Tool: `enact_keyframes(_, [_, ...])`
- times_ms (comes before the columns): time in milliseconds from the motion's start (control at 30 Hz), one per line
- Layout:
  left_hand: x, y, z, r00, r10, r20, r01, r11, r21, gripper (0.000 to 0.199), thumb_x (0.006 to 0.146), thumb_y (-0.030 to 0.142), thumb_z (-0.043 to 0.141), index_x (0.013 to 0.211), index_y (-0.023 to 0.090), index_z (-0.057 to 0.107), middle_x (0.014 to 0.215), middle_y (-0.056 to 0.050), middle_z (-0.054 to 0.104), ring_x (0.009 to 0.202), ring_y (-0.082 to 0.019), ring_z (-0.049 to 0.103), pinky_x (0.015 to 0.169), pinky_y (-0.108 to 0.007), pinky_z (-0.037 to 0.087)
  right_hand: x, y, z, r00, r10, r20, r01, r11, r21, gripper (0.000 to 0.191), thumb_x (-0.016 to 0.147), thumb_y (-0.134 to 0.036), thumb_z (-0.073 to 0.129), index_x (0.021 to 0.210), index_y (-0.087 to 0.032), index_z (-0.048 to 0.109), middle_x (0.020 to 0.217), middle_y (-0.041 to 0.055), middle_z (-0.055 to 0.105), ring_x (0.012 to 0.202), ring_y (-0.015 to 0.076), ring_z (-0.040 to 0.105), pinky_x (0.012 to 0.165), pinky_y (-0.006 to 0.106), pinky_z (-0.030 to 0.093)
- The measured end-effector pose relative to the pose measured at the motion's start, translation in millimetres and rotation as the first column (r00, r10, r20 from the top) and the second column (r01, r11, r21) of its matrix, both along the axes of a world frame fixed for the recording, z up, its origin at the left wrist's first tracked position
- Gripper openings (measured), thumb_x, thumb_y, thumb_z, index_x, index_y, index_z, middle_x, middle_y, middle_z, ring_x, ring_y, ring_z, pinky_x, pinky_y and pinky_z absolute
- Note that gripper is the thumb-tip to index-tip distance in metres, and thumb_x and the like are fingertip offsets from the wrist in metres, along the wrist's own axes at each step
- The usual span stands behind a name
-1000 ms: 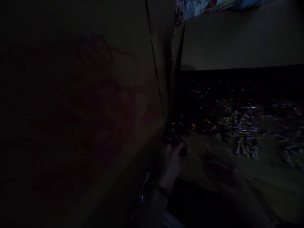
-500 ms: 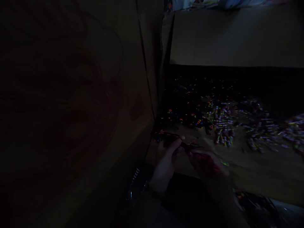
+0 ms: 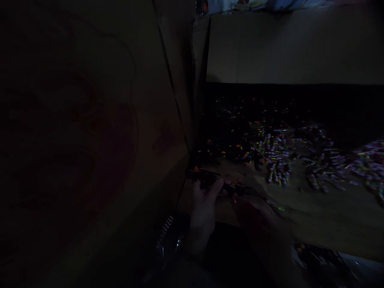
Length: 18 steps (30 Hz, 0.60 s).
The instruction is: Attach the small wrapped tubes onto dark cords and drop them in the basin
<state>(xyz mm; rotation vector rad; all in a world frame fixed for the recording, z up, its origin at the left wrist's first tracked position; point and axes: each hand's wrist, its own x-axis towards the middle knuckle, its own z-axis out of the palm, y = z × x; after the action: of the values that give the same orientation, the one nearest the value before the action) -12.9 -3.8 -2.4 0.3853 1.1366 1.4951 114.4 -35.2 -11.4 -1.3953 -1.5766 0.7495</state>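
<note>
The picture is very dark and blurred. My left hand (image 3: 205, 204) reaches forward at the lower middle, thumb and a finger bent around something dark that I cannot make out. Close to its right, my right hand (image 3: 267, 220) is closed around a dim red thing (image 3: 255, 216), whose kind does not show. A dark, thin piece (image 3: 229, 188) lies between the fingertips of both hands. Just beyond the left fingers are dark pieces (image 3: 207, 175) with an orange spot. Dark thin strands (image 3: 249, 190) stretch out past the right hand's fingers.
Many small pieces with white, red and yellow parts (image 3: 279, 156) lie in heaps on the brownish work surface (image 3: 324, 216). Darker pieces with orange tips (image 3: 237, 148) spread behind. A tall cardboard-like panel (image 3: 144, 168) stands left, another board (image 3: 294, 48) behind. A shiny bag-like thing (image 3: 333, 260) lies lower right.
The view has turned slightly, so most things sit a little further left. Both hands stay close together; the red thing in the right hand shows less, and the left thumb and finger look further apart.
</note>
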Motion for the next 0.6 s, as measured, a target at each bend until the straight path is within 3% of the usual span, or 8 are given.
enact_keyframes(233, [0.5,-4.0,6.2,0.991,0.074,-0.112,-0.086,0.991,-0.101,0.050,0.061,0.029,0.081,0.104,0.021,0.056,0.088,-0.002,0.071,0.081,-0.018,0.069,0.072,-0.026,0.054,1.0,3.5,-1.1,0.987,-0.003,0.160,-0.028,0.980,0.196,0.022,0.080,-0.022,0.056,0.100,-0.027,0.063,0.094,0.0043,0.071,0.083,0.0221,0.067,0.069,0.032,0.054])
enact_keyframes(367, [2.5,-6.5,-2.7,0.984,0.097,-0.150,-0.121,0.980,-0.156,0.044,0.065,0.029,0.079,0.103,0.023,0.057,0.095,-0.003,0.070,0.090,-0.019,0.067,0.078,-0.027,0.053,0.5,0.8,-9.4,0.980,-0.019,0.196,-0.042,0.953,0.301,0.030,0.081,-0.019,0.054,0.110,-0.026,0.060,0.101,0.0073,0.070,0.088,0.0235,0.067,0.070,0.033,0.054])
enact_keyframes(500, [7.8,-7.3,-22.8,0.986,0.136,-0.092,-0.156,0.955,-0.253,0.045,0.067,0.028,0.076,0.107,0.023,0.057,0.104,-0.005,0.068,0.094,-0.023,0.066,0.080,-0.033,0.052,3.5,-4.2,-33.3,0.966,-0.091,0.241,-0.008,0.925,0.380,0.028,0.084,-0.021,0.051,0.109,-0.023,0.062,0.098,0.0090,0.071,0.089,0.0232,0.067,0.071,0.033,0.054])
enact_keyframes(600, [15.1,-10.3,-36.3,0.995,0.061,-0.081,-0.079,0.967,-0.241,0.043,0.069,0.029,0.074,0.108,0.020,0.058,0.107,-0.007,0.067,0.098,-0.024,0.064,0.083,-0.034,0.051,14.3,-4.6,-57.1,0.971,-0.062,0.229,-0.006,0.959,0.285,0.028,0.085,-0.026,0.051,0.110,-0.023,0.062,0.100,0.0078,0.071,0.090,0.0218,0.067,0.072,0.030,0.055])
